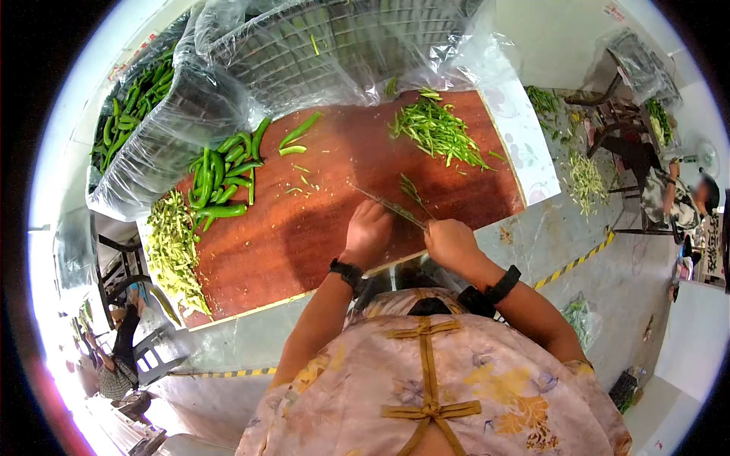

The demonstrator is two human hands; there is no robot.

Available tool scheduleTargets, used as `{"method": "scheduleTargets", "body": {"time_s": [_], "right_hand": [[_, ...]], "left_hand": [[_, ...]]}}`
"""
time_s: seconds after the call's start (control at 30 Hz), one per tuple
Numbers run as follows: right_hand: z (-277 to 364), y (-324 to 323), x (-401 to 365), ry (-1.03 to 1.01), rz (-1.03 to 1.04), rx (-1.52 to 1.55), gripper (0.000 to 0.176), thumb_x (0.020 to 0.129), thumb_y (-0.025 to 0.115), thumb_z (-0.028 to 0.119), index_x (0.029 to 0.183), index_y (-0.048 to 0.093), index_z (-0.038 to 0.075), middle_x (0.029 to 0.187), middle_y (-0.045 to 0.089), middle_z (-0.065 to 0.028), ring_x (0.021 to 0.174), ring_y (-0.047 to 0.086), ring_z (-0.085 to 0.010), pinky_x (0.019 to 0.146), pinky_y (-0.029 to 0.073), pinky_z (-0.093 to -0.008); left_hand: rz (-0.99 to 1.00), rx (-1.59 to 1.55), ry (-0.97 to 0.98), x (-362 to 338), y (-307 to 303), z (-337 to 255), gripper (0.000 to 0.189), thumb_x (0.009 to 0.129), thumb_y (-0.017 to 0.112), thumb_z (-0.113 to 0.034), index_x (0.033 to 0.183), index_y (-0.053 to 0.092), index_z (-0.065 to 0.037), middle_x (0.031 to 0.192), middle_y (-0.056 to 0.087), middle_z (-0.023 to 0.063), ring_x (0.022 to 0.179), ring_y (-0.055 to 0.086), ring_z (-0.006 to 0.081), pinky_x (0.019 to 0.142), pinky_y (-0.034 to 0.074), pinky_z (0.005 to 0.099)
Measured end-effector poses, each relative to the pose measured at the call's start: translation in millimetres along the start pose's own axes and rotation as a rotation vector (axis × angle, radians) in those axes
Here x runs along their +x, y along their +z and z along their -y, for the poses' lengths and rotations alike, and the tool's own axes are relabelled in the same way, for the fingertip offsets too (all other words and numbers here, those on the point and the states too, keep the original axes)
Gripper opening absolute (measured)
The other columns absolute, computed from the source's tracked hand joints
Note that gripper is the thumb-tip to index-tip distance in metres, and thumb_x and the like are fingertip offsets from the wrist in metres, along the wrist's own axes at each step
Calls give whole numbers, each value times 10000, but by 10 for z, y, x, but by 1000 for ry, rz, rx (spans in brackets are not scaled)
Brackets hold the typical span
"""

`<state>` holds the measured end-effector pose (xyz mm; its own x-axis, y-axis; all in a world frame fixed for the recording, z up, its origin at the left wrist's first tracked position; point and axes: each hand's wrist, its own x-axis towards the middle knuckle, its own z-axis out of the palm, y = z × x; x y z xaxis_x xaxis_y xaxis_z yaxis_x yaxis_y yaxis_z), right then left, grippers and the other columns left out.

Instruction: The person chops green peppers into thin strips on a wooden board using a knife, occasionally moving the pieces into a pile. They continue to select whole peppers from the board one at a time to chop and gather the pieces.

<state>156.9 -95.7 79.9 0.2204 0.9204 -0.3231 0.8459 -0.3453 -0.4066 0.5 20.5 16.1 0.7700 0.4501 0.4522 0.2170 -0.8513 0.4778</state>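
My right hand [450,242] is closed around the handle end of a knife [401,210], whose thin blade slants up and left over the table. Close to the blade, my left hand [369,230] has its fingers curled together; what they hold, if anything, is hidden. Just beyond the knife lie a few thin green pepper strips [411,190]. Whole green peppers [224,175] are heaped on the left of the reddish-brown table [266,251]. At the far right of the tabletop sits a pile of cut green pepper strips [441,129].
Pale green scraps [175,251] cover the table's left end. Plastic-lined crates [327,53] stand along the back, and one on the left holds more peppers [133,106]. Another person [673,194] sits at the right, and one more [118,365] is at the lower left.
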Motion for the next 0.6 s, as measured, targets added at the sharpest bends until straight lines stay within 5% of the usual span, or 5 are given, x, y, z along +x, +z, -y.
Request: {"method": "scheduleTargets", "body": {"time_s": [0.2, 0.5, 0.6], "right_hand": [[-14, 159, 151, -25, 26, 13, 233, 812, 526, 186, 716, 624, -3, 706, 609, -238, 694, 604, -425, 644, 483, -506], [40, 200, 398, -36, -207, 132, 245, 822, 533, 196, 725, 611, -15, 705, 596, -244, 690, 589, -433, 626, 470, -516], [-10, 95, 136, -11, -86, 82, 244, 829, 528, 198, 741, 612, -13, 716, 601, -240, 699, 589, -432, 640, 468, -516]], "left_hand": [[-52, -17, 45, 25, 13, 2, 165, 616, 578, -70, 778, 571, -38, 871, 565, 113, 854, 538, 320, 773, 454, 421], [-53, 59, 5, -12, 37, 12, 170, 660, 630, -61, 829, 613, -58, 928, 596, 86, 969, 556, 303, 843, 439, 436], [-103, 86, 52, 43, -31, -55, 129, 655, 575, -80, 783, 586, -65, 858, 572, 95, 915, 551, 290, 814, 431, 425]]}}
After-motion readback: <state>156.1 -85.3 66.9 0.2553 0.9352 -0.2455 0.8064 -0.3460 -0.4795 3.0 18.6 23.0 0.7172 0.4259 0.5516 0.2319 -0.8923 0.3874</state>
